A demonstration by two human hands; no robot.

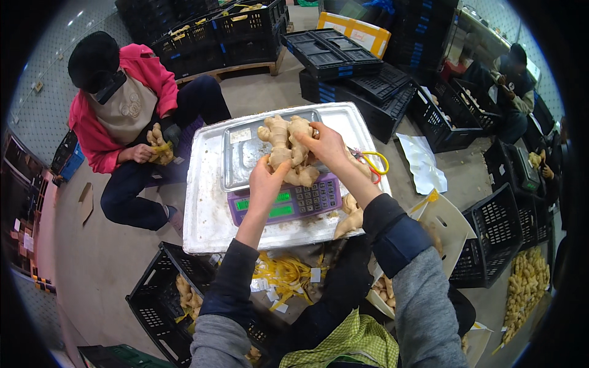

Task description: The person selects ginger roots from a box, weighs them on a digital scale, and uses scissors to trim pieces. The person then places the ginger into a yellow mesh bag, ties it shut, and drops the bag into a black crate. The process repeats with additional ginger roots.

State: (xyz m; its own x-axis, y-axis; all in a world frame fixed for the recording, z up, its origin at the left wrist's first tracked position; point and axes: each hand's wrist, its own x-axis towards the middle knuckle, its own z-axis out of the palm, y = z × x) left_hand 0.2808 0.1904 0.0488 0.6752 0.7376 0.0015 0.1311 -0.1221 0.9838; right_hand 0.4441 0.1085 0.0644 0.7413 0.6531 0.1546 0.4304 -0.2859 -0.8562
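A large piece of ginger root (280,140) is held between my two hands, over the metal pan (239,158) of a purple digital scale (303,202). My left hand (269,177) grips its lower left end with the thumb on top. On its upper right side lies my right hand (324,145), fingers wrapped around a knob. Whether the ginger touches the pan I cannot tell. The scale stands on a white foam box lid (207,202). Right of my right forearm are scissors (379,161) with yellow and red handles, and more ginger (352,218).
Yellow straps with white tags (285,276) lie below the lid. A black crate (161,294) holding ginger stands at lower left. Across the lid's left side sits a co-worker (133,101) holding ginger. Folded black crates (336,53) are stacked behind; a carton (441,225) stands at right.
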